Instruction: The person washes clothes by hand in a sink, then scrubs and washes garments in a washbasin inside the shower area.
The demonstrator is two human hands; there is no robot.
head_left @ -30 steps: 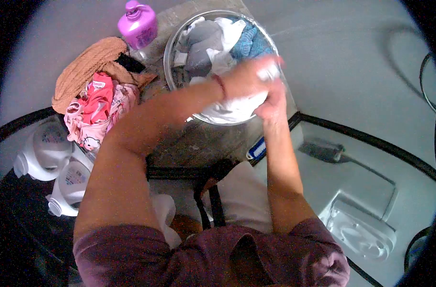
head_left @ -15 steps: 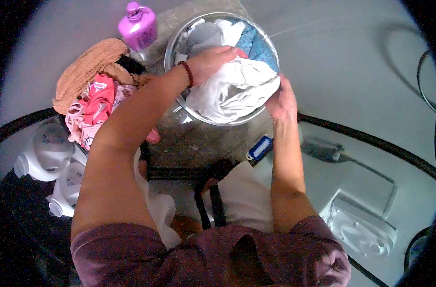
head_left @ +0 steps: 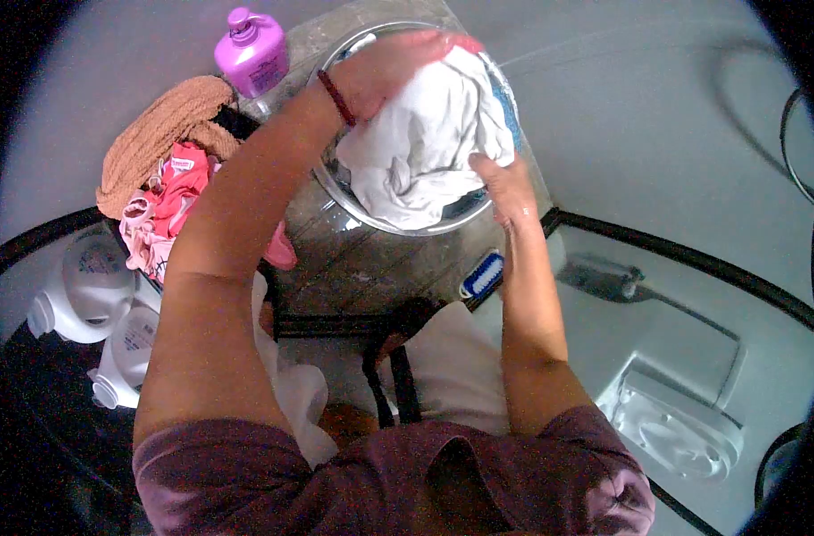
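A crumpled white cloth [head_left: 425, 152] is heaped in a round metal basin [head_left: 371, 217] at the top centre. My left hand [head_left: 394, 71], with a dark red beaded bracelet on its wrist, lies along the cloth's far left side. Its fingers are stretched out toward the right and slightly blurred. My right hand [head_left: 510, 188] grips the cloth's right edge, thumb on top, the other fingers mostly hidden. Blue fabric [head_left: 507, 112] shows between the cloth and the basin's right rim.
The basin stands on a grey stone-like slab [head_left: 344, 277]. A purple pump bottle [head_left: 253, 58], a brown towel [head_left: 161, 134] and pink-red clothes [head_left: 176, 192] are at left. White jugs [head_left: 94, 286] sit lower left. A blue brush [head_left: 485, 275] lies near my right forearm.
My left hand has moved up toward the far rim. The white cloth has shifted and bunched higher, covering more of the other laundry. My right thumb now rests over the cloth's edge.
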